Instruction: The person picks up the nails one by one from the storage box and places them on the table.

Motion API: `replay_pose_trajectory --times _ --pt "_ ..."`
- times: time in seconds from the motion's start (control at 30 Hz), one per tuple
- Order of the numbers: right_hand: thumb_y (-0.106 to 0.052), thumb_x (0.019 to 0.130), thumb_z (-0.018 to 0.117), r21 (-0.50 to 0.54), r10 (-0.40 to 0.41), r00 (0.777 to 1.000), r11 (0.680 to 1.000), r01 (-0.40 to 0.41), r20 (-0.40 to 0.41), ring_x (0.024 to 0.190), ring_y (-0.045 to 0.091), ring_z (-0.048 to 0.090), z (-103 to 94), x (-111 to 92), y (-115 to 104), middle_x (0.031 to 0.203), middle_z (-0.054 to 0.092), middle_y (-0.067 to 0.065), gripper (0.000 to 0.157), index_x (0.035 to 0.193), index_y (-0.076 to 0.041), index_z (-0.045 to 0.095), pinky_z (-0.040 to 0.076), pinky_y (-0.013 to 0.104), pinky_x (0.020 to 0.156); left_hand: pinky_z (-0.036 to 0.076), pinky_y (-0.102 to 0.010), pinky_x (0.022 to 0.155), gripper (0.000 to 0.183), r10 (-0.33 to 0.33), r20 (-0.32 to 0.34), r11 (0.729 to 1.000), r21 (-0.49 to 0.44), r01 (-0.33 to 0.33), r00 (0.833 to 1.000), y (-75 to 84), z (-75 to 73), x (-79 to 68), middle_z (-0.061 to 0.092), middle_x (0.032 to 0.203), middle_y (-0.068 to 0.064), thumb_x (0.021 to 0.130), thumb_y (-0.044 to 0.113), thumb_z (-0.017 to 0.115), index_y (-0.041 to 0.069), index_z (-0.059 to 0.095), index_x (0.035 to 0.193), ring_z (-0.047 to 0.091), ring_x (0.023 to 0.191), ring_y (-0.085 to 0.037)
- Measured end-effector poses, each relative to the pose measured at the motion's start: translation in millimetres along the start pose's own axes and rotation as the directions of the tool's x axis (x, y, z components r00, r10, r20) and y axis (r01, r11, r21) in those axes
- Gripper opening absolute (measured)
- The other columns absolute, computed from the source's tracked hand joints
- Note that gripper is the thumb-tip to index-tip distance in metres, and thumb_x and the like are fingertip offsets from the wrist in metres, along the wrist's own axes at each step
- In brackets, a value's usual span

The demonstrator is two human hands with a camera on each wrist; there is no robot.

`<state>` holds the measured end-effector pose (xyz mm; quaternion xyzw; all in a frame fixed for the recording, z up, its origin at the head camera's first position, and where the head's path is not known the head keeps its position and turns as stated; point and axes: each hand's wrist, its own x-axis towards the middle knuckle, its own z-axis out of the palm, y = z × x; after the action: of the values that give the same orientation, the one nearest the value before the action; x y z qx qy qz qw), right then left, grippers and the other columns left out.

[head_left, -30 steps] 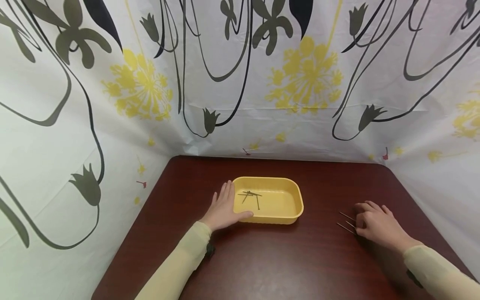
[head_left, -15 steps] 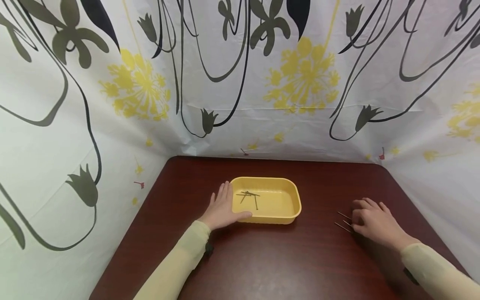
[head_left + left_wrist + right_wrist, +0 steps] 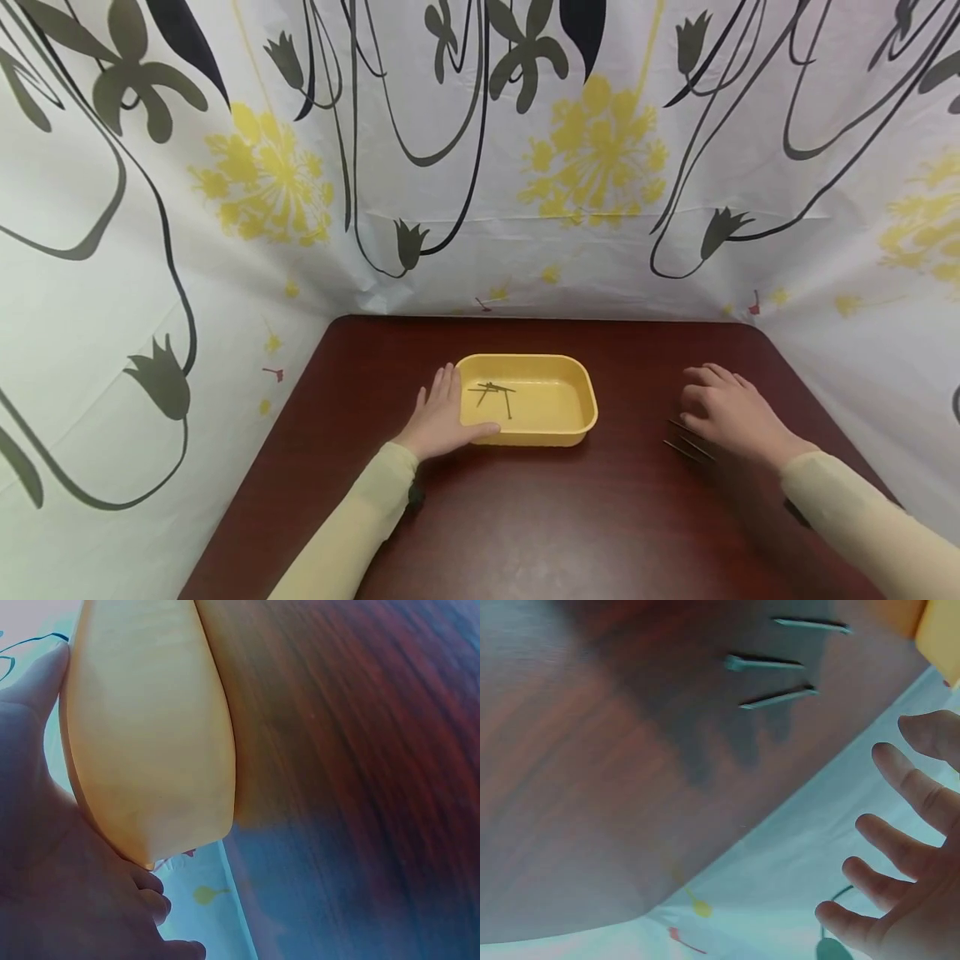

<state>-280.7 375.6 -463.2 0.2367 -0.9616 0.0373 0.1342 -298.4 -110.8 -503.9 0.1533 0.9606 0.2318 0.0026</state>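
A yellow plastic tray [image 3: 551, 408] stands on the dark red table, with several nails [image 3: 507, 406] lying crossed in its left half. My left hand [image 3: 435, 425] rests against the tray's left end, fingers straight, thumb along the front rim; the left wrist view shows the tray's wall [image 3: 150, 727] beside the palm. My right hand [image 3: 731, 412] hovers over the table to the right, fingers spread and bent a little, nothing in them. Below it lie three loose nails [image 3: 769, 664] side by side, partly covered by the hand in the head view.
The brown wood-grain table [image 3: 540, 517] has rounded far corners. A white curtain [image 3: 465, 183] with grey and yellow flower prints hangs behind the table and along both sides. The right hand's shadow falls on the table near the loose nails.
My right hand has lifted and shifted away from the three nails, its fingers looser, showing more of them. The left hand stays at the tray. The whole head view has drifted slightly.
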Motion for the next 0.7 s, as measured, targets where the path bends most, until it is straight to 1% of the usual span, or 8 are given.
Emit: replay_pose_trajectory --times 0.13,0.23,0.3,0.43,0.53,0.7 --pt "-0.025 0.082 0.081 0.002 -0.030 0.999 1.000 0.030 -0.035 0.129 0.044 0.044 -7.1 15.5 -8.5 0.136 0.055 0.019 0.019 0.098 -0.018 0.073 0.040 0.069 0.089 0.009 -0.058 0.119 0.131 -0.002 0.004 1.000 -0.008 0.002 1.000 1.1 -0.9 -1.4 -0.002 0.168 -0.013 0.076 0.084 0.060 0.002 0.002 0.161 -0.002 0.154 -0.026" --pt "-0.024 0.083 0.081 0.010 -0.045 0.998 0.999 0.046 -0.054 0.125 0.042 0.048 -10.9 28.5 -17.3 0.133 0.057 0.019 0.023 0.103 -0.015 0.073 0.045 0.067 0.083 0.008 -0.057 0.119 0.132 -0.011 0.013 1.000 0.002 0.011 1.000 2.3 -2.5 -2.2 -0.003 0.168 -0.012 0.075 0.086 0.058 0.004 0.000 0.161 -0.003 0.154 -0.025" --pt "-0.024 0.084 0.080 0.022 -0.045 0.997 0.999 0.047 -0.058 0.125 0.040 0.048 -12.3 38.1 -24.0 0.132 0.057 0.019 0.025 0.106 -0.013 0.074 0.046 0.065 0.083 0.009 -0.058 0.119 0.132 -0.010 0.013 1.000 0.002 0.010 1.000 2.3 -3.2 -2.8 -0.003 0.168 -0.012 0.075 0.086 0.057 0.003 0.001 0.161 -0.002 0.154 -0.026" --pt "-0.025 0.086 0.078 0.039 -0.033 0.998 0.999 0.036 -0.059 0.125 0.038 0.049 -11.7 59.5 -35.0 0.131 0.058 0.016 0.030 0.112 -0.010 0.073 0.048 0.062 0.087 0.009 -0.058 0.119 0.133 -0.010 0.025 1.000 0.014 0.010 1.000 2.2 -3.5 -2.2 -0.005 0.168 -0.011 0.074 0.090 0.053 0.002 0.001 0.161 -0.003 0.154 -0.025" --pt "-0.026 0.086 0.079 0.052 -0.024 0.998 0.998 0.027 -0.059 0.124 0.036 0.050 -11.3 75.7 -44.0 0.128 0.059 0.013 0.032 0.113 -0.011 0.073 0.048 0.059 0.089 0.009 -0.057 0.119 0.135 -0.014 0.032 1.000 0.020 0.013 0.999 2.0 -3.7 -2.0 -0.006 0.168 -0.011 0.073 0.092 0.051 0.003 0.001 0.161 -0.005 0.153 -0.023" --pt "-0.027 0.085 0.079 0.072 -0.034 0.997 0.997 0.039 -0.073 0.115 0.032 0.054 -14.4 99.8 -60.5 0.119 0.062 0.007 0.030 0.112 -0.014 0.073 0.050 0.055 0.088 0.009 -0.059 0.119 0.135 -0.009 0.034 1.000 0.008 0.009 0.999 0.9 -3.5 -1.1 -0.005 0.168 -0.012 0.073 0.090 0.053 0.002 0.002 0.161 -0.005 0.153 -0.025"
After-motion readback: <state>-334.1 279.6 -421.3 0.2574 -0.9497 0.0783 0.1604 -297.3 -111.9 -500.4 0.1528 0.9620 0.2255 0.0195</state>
